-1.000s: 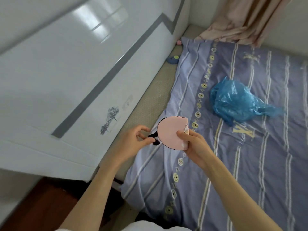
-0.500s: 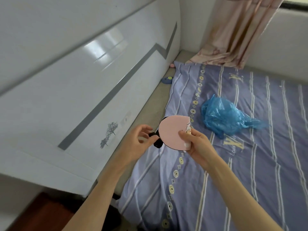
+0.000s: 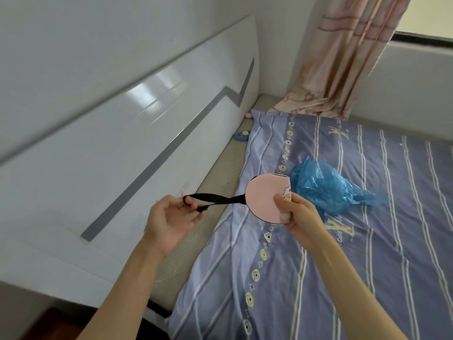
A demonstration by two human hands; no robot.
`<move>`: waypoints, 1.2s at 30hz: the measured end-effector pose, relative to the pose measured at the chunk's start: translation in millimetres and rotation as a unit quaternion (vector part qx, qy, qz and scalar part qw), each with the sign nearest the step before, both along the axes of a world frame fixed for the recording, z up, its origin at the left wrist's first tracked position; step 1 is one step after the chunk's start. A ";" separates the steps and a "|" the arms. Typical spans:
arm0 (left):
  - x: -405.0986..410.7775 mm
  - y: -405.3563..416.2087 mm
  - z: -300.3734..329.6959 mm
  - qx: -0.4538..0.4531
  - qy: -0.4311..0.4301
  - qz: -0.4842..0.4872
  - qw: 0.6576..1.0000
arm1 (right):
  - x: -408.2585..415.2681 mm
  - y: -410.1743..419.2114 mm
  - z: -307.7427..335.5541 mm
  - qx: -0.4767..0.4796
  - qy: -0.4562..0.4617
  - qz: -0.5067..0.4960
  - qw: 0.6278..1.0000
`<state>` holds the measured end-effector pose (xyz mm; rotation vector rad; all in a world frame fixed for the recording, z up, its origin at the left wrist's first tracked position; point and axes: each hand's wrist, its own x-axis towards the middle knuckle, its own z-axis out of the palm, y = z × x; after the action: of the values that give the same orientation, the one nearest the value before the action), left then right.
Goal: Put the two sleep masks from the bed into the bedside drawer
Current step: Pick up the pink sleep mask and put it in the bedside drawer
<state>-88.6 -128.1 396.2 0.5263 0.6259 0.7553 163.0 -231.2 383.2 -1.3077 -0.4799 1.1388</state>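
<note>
Our left hand point(image 3: 169, 217) hooks the black strap point(image 3: 215, 200) taut on curled fingers; our right hand point(image 3: 297, 212) pinches the folded pink sleep mask point(image 3: 263, 198) above the bed point(image 3: 318, 266). Overstretch, and the strap snaps free.

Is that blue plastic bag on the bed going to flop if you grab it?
Probably yes. The blue plastic bag lies crumpled and thin on the sheet, so it likely sags and crinkles when lifted. It looks see-through and light, and a push would probably make it slide or flutter.

head view, angled down, close over bed point(image 3: 343, 241)
</note>
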 end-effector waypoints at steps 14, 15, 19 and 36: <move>4.0 11.5 11.0 0.411 0.411 -0.092 0.809 | -11.5 16.5 0.3 -0.045 0.057 -0.010 0.997; 0.6 12.0 12.1 0.421 0.435 -0.098 0.790 | -9.4 17.1 0.8 -0.050 0.057 -0.011 0.997; -16.3 14.7 20.2 0.380 0.418 -0.193 0.802 | -11.4 18.6 0.6 -0.070 0.053 -0.016 0.996; -45.2 -33.1 13.1 0.249 0.358 0.086 0.896 | -86.7 -19.2 -19.8 -0.012 -0.044 0.096 0.994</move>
<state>-133.8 -161.2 409.3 1.2674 1.1834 0.8926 76.3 -250.4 363.4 -1.3581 -0.6692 1.2521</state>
